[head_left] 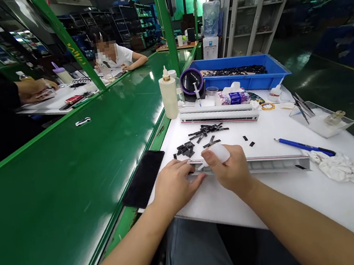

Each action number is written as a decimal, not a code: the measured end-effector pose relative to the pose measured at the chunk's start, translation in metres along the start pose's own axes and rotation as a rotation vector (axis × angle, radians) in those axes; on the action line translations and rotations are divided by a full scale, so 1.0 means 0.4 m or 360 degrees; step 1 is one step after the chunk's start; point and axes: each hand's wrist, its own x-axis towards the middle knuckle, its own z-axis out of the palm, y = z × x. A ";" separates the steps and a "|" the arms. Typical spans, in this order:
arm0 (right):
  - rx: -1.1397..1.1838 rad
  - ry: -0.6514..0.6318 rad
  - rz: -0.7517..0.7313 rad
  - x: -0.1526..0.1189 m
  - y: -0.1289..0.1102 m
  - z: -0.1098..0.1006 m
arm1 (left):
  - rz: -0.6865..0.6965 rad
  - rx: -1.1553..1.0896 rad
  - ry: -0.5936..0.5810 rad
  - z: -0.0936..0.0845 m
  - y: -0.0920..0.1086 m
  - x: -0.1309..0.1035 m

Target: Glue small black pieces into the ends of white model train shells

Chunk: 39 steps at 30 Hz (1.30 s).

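Note:
In my right hand is a small white squeeze bottle, its fingers wrapped round it. The bottle tilts down to the left, with its tip near the long white channel-shaped bar lying in front of me. My left hand grips the bar's left end, fingertips over its far edge and thumb on the near side. Beyond both hands lie several small black strips in loose piles. A second white bar lies farther back. One dark piece sits at the near bar's right end.
A black phone-like slab lies left, beside the green belt. Behind are a tall cream bottle, a tissue pack and a blue bin. On the right are a blue pen, crumpled tissue and a clear tray.

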 end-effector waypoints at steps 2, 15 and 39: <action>-0.0030 -0.0017 -0.0048 0.002 0.003 0.005 | 0.0001 -0.0003 0.0009 0.001 -0.002 -0.001; -0.0128 -0.0097 -0.0115 -0.005 0.005 0.023 | 0.0019 0.0072 -0.0027 -0.001 0.005 0.002; -0.0102 -0.0080 -0.0058 -0.002 0.003 0.024 | 0.0012 0.0033 -0.0025 0.005 0.002 0.001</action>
